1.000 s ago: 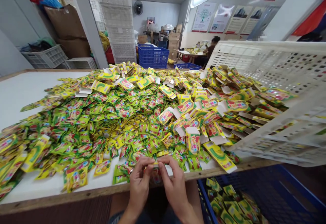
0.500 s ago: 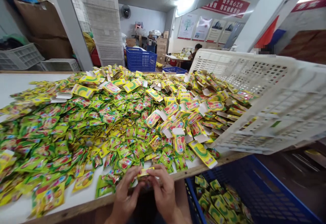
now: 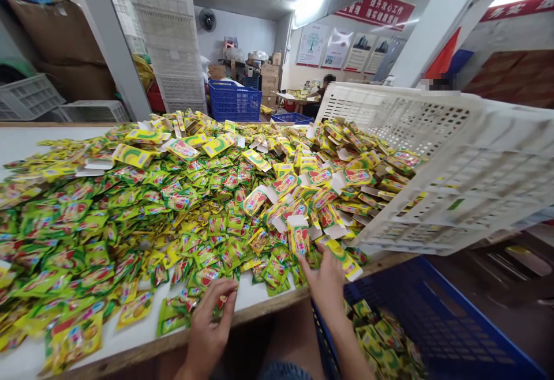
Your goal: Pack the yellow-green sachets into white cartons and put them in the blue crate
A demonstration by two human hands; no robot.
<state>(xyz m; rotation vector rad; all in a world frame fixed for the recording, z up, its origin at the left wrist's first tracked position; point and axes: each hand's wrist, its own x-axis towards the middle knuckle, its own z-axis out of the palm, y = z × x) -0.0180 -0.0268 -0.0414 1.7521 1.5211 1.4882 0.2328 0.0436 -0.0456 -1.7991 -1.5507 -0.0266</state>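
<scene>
My left hand is at the front edge of the table, fingers curled and thumb tip close to them. Between them shows a small red-and-green sachet. My right hand reaches over the table edge with thumb and forefinger apart. Near its fingertips stands a small yellow carton with its white end flap up. Another yellow carton lies partly behind the hand. A wide heap of green sachets covers the table to the left and middle.
A white plastic crate lies tipped on the right, with many cartons spilling from its mouth. Below the table edge stands a blue crate holding yellow-green cartons. Further back are stacked white crates and a blue basket.
My hands have parted, and the small yellow carton between them is gone from there. My right hand has moved right and forward to the cartons; the left stays near the table edge.
</scene>
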